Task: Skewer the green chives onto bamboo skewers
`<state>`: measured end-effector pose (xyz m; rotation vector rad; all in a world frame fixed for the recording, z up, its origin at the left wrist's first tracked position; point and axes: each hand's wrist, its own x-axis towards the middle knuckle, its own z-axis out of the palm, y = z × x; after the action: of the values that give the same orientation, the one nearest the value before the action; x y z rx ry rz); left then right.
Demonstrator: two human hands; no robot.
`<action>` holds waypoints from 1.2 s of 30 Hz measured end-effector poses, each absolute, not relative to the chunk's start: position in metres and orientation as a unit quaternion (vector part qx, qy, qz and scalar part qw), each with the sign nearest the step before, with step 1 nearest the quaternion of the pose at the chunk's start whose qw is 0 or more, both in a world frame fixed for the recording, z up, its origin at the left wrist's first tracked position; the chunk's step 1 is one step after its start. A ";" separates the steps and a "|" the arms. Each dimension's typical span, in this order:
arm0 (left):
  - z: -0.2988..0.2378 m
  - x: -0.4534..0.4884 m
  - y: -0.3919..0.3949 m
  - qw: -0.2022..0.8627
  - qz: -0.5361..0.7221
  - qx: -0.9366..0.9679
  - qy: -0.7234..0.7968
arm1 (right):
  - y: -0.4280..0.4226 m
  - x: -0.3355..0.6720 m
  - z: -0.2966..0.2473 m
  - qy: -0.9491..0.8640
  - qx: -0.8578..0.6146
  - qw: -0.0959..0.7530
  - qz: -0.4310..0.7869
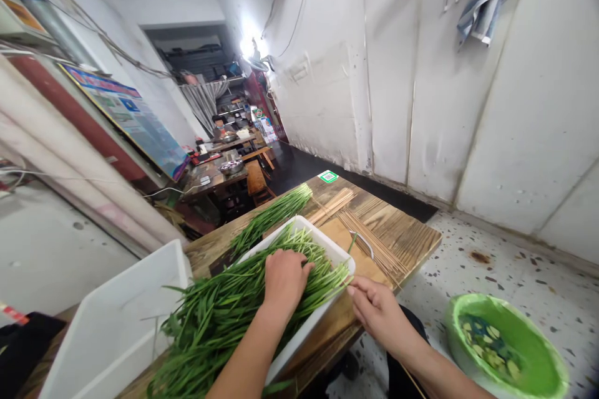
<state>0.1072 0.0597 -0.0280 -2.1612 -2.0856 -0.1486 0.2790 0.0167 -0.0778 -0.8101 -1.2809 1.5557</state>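
A heap of green garlic chives (224,299) fills a white plastic tray (344,257) and spills over its near left side. My left hand (286,277) lies on the heap, fingers curled down around some stalks near their pale cut ends. A small dark thing shows by its thumb; I cannot make out what it is. My right hand (374,308) is just off the tray's right edge, thumb and forefinger pinched at the tip of a chive stalk. Beside the tray, a wooden cutting board (362,255) with a metal handle lies partly under thin wooden skewers (374,240).
Another chive bundle (274,215) and a pile of skewers (334,206) lie farther back on the wooden table (412,230). An open white bin (116,318) stands at left. A green basin (508,349) with pale pieces in it sits on the floor at right.
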 end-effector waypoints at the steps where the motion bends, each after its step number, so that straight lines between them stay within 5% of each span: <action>1: -0.029 0.107 0.061 0.066 -0.052 -0.717 -0.692 | 0.017 0.279 -0.078 -0.525 -0.332 0.464 0.631; 8: -0.030 0.101 0.065 -0.037 -0.186 -0.703 -0.686 | 0.020 0.278 -0.084 -0.527 -0.327 0.468 0.629; 15: -0.027 0.106 0.060 -0.286 -0.306 -0.665 -0.618 | 0.019 0.278 -0.084 -0.521 -0.330 0.469 0.632; 36: -0.029 0.109 0.055 -0.226 -0.319 -0.673 -0.627 | 0.015 0.279 -0.081 -0.509 -0.322 0.466 0.648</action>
<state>0.1091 0.0552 -0.0294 -2.4875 -2.3180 -1.1774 0.2788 0.0151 -0.0815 -0.7897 -1.2490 1.5915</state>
